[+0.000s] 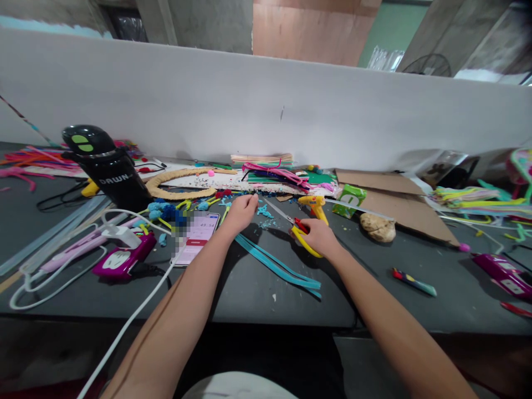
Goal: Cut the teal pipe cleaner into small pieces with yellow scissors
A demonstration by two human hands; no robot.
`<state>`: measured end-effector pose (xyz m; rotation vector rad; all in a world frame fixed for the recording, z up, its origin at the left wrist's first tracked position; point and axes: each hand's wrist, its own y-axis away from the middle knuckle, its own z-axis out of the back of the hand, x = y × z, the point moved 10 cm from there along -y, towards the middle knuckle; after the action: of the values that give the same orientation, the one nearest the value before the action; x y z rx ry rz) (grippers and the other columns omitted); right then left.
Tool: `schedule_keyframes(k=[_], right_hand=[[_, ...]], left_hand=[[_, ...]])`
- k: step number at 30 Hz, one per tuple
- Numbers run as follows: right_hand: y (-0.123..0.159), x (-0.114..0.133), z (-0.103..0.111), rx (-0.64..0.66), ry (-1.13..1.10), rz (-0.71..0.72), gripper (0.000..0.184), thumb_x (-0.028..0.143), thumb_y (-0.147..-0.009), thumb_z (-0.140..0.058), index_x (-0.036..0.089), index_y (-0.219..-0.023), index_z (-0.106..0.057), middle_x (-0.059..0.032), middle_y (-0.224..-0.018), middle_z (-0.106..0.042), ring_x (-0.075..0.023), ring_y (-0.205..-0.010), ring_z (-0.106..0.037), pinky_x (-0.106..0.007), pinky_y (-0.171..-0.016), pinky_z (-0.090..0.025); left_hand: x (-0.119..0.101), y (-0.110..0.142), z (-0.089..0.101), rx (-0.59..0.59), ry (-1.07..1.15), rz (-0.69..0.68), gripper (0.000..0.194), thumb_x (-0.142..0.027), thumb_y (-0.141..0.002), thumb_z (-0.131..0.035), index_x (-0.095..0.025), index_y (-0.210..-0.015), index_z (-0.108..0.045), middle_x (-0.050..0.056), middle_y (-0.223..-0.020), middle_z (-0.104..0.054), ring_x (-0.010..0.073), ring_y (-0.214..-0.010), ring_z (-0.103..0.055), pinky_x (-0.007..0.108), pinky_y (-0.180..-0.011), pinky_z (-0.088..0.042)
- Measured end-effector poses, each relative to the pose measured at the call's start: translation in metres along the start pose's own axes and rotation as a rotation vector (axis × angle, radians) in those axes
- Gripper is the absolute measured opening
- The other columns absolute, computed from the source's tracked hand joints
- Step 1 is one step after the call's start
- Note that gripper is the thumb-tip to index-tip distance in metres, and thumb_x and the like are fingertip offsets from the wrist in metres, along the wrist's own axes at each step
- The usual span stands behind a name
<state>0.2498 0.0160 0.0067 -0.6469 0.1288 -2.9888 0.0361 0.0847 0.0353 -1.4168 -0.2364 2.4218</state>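
Note:
My right hand [319, 237] is wrapped round the yellow and red handles of a pair of scissors [286, 215], whose blades point up and left toward my other hand. My left hand [244, 211] is closed in a pinch; whatever lies between its fingertips is too small to make out. Small blue clippings [265, 211] lie on the table between the hands. Below them, a bundle of blue pipe cleaners [282, 269] stretches across the table toward the lower right.
Left of my left arm lie a lit phone [199, 238], a purple power strip [124, 257] and a black bottle [112, 172]. Beyond my right hand are a yellow glue gun [315, 206], a green packet [349, 200], cardboard [407, 213] and a utility knife [414, 282].

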Motion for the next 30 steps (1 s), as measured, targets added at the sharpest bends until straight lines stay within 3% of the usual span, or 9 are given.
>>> schedule_keyframes(k=[22, 30], right_hand=[[-0.0021, 0.0033, -0.0078, -0.003, 0.029, 0.071, 0.036, 0.053, -0.081, -0.056, 0.02, -0.07, -0.065, -0.0019, -0.069, -0.064, -0.0138, -0.062, -0.05, -0.025, -0.055, -0.027], [-0.0009, -0.0009, -0.0027, -0.028, 0.024, 0.016, 0.039, 0.057, -0.079, -0.056, 0.02, -0.067, -0.06, -0.0017, -0.065, -0.061, -0.014, -0.06, -0.048, -0.025, -0.053, -0.026]], left_hand=[[-0.0025, 0.0008, -0.001, 0.004, -0.025, -0.007, 0.047, -0.052, -0.091, -0.035, -0.019, -0.06, -0.047, -0.001, -0.053, -0.045, 0.014, -0.055, -0.042, 0.028, -0.057, -0.032], [-0.0019, 0.0008, -0.0012, -0.005, -0.006, -0.004, 0.045, -0.051, -0.091, -0.036, -0.019, -0.062, -0.048, -0.001, -0.055, -0.048, 0.0137, -0.056, -0.042, 0.027, -0.055, -0.032]])
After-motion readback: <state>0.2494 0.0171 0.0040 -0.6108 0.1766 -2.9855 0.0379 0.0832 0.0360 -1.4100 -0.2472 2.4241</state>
